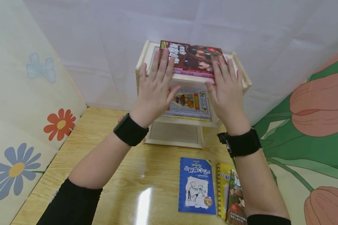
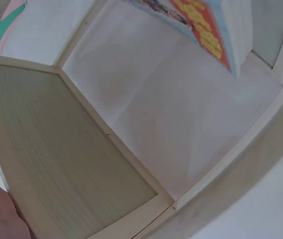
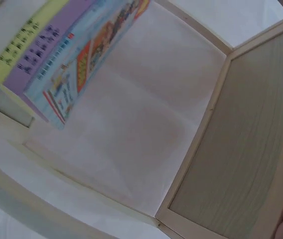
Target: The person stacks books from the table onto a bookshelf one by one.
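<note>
White cloth (image 1: 124, 28) behind, left hand (image 1: 155, 89) and right hand (image 1: 228, 90), fingers spread, partly hide books (image 1: 195, 57)

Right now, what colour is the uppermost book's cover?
Mostly dark red; the uppermost book's cover shows best in the head view.

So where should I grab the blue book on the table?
I'd pinch the blue book by its left edge, coming from the left: bare tabletop lies there, while the yellow book sits close on its right. It lies flat, so you'd probably need to tip that edge up first.
</note>
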Tool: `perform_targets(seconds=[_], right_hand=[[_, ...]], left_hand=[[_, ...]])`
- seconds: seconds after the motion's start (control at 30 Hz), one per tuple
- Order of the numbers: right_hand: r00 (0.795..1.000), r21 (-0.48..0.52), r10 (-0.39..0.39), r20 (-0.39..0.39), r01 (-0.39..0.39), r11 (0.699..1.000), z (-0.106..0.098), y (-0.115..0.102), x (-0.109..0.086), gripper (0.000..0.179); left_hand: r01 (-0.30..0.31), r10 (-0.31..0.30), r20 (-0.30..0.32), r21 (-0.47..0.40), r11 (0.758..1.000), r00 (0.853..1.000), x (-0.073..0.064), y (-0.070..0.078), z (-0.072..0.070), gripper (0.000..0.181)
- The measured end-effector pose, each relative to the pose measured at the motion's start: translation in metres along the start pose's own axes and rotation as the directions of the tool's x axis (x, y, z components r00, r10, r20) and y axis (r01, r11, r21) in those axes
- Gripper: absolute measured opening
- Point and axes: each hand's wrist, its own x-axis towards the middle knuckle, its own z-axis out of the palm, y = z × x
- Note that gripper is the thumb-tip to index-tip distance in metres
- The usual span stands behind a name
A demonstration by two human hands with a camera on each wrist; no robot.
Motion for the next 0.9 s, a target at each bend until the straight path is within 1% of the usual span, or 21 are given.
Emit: perform_targets(seconds=[0.1,0.17,0.23,0.27,0.33,0.4,0.43,0.5,0.57,0.6,0.67,0.7,0.77,0.8,0.87,0.9], right_hand=[[0.998,0.006,-0.027,-0.055,0.028,1.0,0.006,-0.003,-0.015,0.072],[0.991,0.012,-0.062,-0.118,0.063,0.998,0.012,-0.006,-0.028,0.069],[0.974,0.032,-0.104,-0.201,0.113,0.993,0.018,-0.011,-0.043,0.063],[0.965,0.042,-0.12,-0.232,0.134,0.99,0.021,-0.014,-0.051,0.061],[0.951,0.084,-0.137,-0.276,0.166,0.983,0.027,-0.022,-0.066,0.058],[0.95,0.128,-0.141,-0.279,0.182,0.975,0.032,-0.029,-0.081,0.056],[0.956,0.148,-0.136,-0.261,0.179,0.973,0.035,-0.033,-0.089,0.055],[0.967,0.183,-0.118,-0.225,0.161,0.97,0.04,-0.039,-0.105,0.055],[0.981,0.195,-0.094,-0.17,0.127,0.972,0.046,-0.043,-0.12,0.055],[0.987,0.199,-0.077,-0.14,0.104,0.974,0.049,-0.044,-0.127,0.055],[0.997,0.196,-0.039,-0.073,0.053,0.979,0.055,-0.047,-0.141,0.055],[0.999,0.191,-0.017,-0.035,0.023,0.981,0.058,-0.048,-0.148,0.057],[0.999,0.181,0.027,0.047,-0.035,0.983,0.064,-0.05,-0.161,0.06],[0.995,0.175,0.05,0.092,-0.066,0.982,0.067,-0.051,-0.167,0.062],[0.981,0.158,0.087,0.172,-0.114,0.981,0.074,-0.052,-0.181,0.064],[0.972,0.152,0.105,0.21,-0.138,0.979,0.078,-0.053,-0.188,0.065]], left_hand=[[-0.019,0.019,-0.02,0.009,1.0,1.0,-0.01,0.003,0.002,0.08],[-0.043,0.042,-0.06,-0.012,0.999,0.997,-0.019,0.005,0.005,0.084],[-0.074,0.071,-0.103,-0.022,0.997,0.992,-0.029,0.01,0.009,0.087],[-0.091,0.088,-0.114,-0.02,0.996,0.99,-0.034,0.013,0.012,0.088],[-0.128,0.121,-0.14,-0.046,0.991,0.983,-0.046,0.019,0.016,0.089],[-0.155,0.144,-0.134,-0.078,0.985,0.981,-0.059,0.025,0.021,0.09],[-0.169,0.156,-0.122,-0.099,0.981,0.98,-0.066,0.028,0.023,0.092],[-0.189,0.176,-0.098,-0.147,0.971,0.98,-0.08,0.035,0.029,0.088],[-0.203,0.198,-0.05,-0.178,0.963,0.979,-0.095,0.041,0.036,0.083],[-0.211,0.211,-0.016,-0.185,0.96,0.977,-0.102,0.045,0.04,0.079],[-0.218,0.237,0.072,-0.208,0.953,0.969,-0.117,0.052,0.047,0.076],[-0.22,0.249,0.118,-0.218,0.951,0.961,-0.124,0.056,0.051,0.076],[-0.225,0.273,0.208,-0.227,0.947,0.939,-0.139,0.063,0.061,0.077],[-0.227,0.283,0.251,-0.232,0.946,0.925,-0.147,0.066,0.065,0.079],[-0.233,0.301,0.332,-0.231,0.945,0.894,-0.163,0.072,0.076,0.08],[-0.246,0.313,0.367,-0.22,0.944,0.876,-0.171,0.074,0.081,0.08]])
